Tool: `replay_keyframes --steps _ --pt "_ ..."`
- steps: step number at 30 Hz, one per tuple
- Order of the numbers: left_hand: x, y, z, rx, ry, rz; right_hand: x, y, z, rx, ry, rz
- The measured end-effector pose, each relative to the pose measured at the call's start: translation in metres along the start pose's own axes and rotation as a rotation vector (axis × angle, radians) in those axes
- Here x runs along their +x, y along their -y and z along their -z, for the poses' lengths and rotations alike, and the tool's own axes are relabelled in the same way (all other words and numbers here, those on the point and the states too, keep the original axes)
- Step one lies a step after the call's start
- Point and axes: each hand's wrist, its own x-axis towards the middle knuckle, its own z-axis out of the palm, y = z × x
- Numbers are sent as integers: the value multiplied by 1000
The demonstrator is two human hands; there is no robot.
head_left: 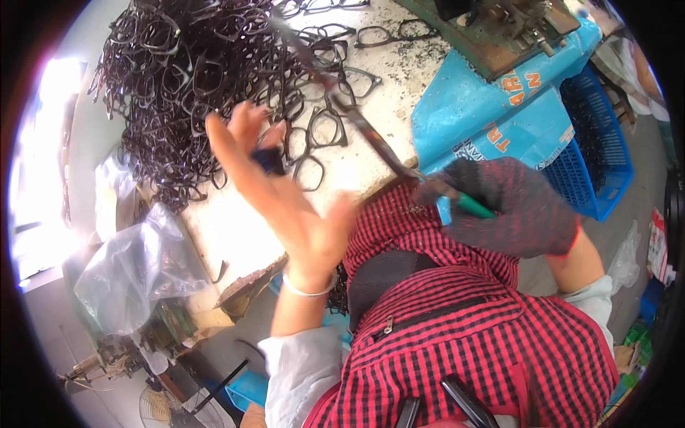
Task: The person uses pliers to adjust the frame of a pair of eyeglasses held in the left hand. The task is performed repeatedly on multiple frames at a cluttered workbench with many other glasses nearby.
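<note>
Your left hand [285,192] is bare and raised in front of you, palm turned toward your face, fingers spread and blurred. A small dark piece [270,160] sits pinched between the thumb and the fingertips; it is too blurred to say exactly what it is. A thin pale bangle [307,289] circles that wrist, and a white sleeve [303,371] covers the forearm below it.

Your right hand [510,210] wears a dark knitted glove with a red cuff and is clenched around the green handle of a long thin tool [371,132]. That tool runs up and to the left from the glove, across the table toward the heap of frames, its far end blurred.

On the pale worktable [235,228] ahead of you lies a large tangled pile of dark eyeglass frames [178,78], filling the upper left. A few loose frames [325,128] lie apart from the pile, just beyond your left hand and beside the tool's shaft.

A red and black checked cloth [457,328] covers your lap and chest at the lower centre. To the right, a blue printed sack [492,107] lies over the table edge, with a green metal machine [499,32] on top of it and a blue plastic crate [596,150] beside it. Clear crumpled plastic bags [135,271] hang off the table's left side.
</note>
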Motion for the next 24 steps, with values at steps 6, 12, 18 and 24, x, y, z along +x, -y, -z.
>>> replay_keyframes --steps 6,12,18,24 --pt "1 -3 26 348 573 -685 -4 -19 34 311 636 -47" --pt "9 -23 0 -845 -74 591 10 -27 -19 197 -89 364" --pt "24 -24 7 -1296 35 957 8 0 -32 -711 -366 499" --pt "26 -39 7 -1252 2 961 7 5 -27 -937 -335 558"
